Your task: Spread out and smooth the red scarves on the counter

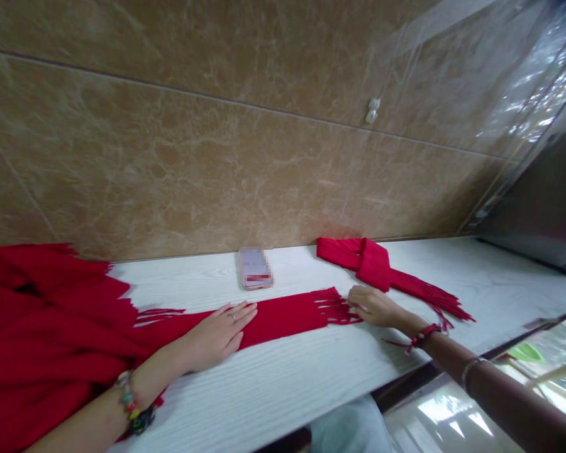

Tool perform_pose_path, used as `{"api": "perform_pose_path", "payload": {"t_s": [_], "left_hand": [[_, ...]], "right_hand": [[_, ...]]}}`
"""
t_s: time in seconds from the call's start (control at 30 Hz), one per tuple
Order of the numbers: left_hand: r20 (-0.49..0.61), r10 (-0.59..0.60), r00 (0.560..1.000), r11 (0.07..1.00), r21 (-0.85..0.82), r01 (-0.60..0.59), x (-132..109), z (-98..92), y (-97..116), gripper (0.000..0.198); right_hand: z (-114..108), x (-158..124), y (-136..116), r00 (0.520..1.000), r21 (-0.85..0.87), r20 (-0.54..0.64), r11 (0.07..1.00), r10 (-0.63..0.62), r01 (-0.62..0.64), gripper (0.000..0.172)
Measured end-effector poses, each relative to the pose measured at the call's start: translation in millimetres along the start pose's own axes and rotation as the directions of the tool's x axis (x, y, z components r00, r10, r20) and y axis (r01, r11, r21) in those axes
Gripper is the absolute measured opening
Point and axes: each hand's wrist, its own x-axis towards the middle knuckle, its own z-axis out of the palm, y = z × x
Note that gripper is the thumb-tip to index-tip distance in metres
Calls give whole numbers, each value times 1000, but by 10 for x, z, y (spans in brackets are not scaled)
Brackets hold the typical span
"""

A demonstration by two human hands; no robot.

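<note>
A long red scarf (287, 318) lies flattened along the white table, its fringed end pointing right. My left hand (221, 330) rests flat on it with the fingers stretched out. At the fringe, my right hand (370, 305) has its fingers pinched together on the strands. Behind my right wrist lies a second red scarf (375, 258), folded and knotted, its fringe trailing to the right. A large heap of red fabric (42, 340) with fringed edges covers the left of the table, partly under my left forearm.
A phone (256, 268) lies near the wall behind the flattened scarf. Brown marble tiles (193, 163) rise along the back of the white table (264, 390), with a small white hook (372, 110) on them. A dark panel (538, 195) stands at the right end.
</note>
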Motion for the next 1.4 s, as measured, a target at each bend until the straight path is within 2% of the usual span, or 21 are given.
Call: {"api": "perform_pose_path", "payload": {"t_s": [0.1, 0.2, 0.3, 0.4, 0.5, 0.57, 0.63, 0.73, 0.8, 0.87, 0.93, 1.03, 1.13, 1.2, 1.4], "left_hand": [[-6, -2, 1000, 1000, 11, 2, 16, 18, -8, 47], [-9, -12, 1000, 1000, 15, 12, 26, 48, -25, 46], [-7, -15, 1000, 1000, 22, 15, 29, 71, -41, 47], [14, -21, 1000, 999, 30, 20, 35, 63, -41, 47], [40, -21, 999, 999, 36, 20, 41, 36, -27, 48], [45, -15, 999, 999, 39, 14, 42, 23, -20, 48], [36, -7, 999, 999, 35, 6, 42, 22, -19, 48], [11, -4, 1000, 1000, 30, 3, 44, 34, -22, 47], [0, -7, 1000, 1000, 30, 7, 49, 45, -24, 47], [-2, -11, 1000, 999, 33, 11, 54, 55, -25, 47], [1, -18, 1000, 999, 35, 18, 57, 63, -28, 47], [13, -30, 999, 999, 30, 30, 56, 70, -33, 48], [19, -28, 999, 999, 27, 27, 52, 69, -35, 48], [18, -23, 1000, 999, 27, 23, 51, 66, -30, 48], [5, -23, 1000, 1000, 17, 23, 49, 62, -9, 47]], "right_hand": [[-53, -265, 136, 991, -18, -74, 993, 115, -117, 18], [-103, -243, 41, 975, 79, -173, 988, 143, -131, 16], [-108, 99, -214, 976, 163, -214, 987, 47, -11, 17], [-34, 526, -432, 990, 185, -131, 979, -58, 82, 20], [76, 737, -450, 997, 164, -56, 984, -60, 69, 20], [123, 693, -342, 999, 125, -42, 992, -10, 15, 17], [126, 535, -174, 997, 89, -57, 995, 54, -48, 15], [50, 245, 65, 988, 60, -86, 991, 126, -121, 15], [-21, 123, 120, 981, 49, -110, 986, 161, -157, 15], [-75, 99, 42, 975, 55, -135, 984, 176, -170, 15], [-96, 155, -156, 979, 93, -152, 988, 137, -124, 16], [-78, 270, -510, 991, 192, -131, 980, -35, 60, 17], [-48, 277, -676, 991, 198, -79, 973, -104, 118, 18], [-39, 198, -633, 995, 157, -61, 983, -83, 92, 20], [-81, -181, -258, 1000, -35, 17, 999, 20, -19, 18]]}}
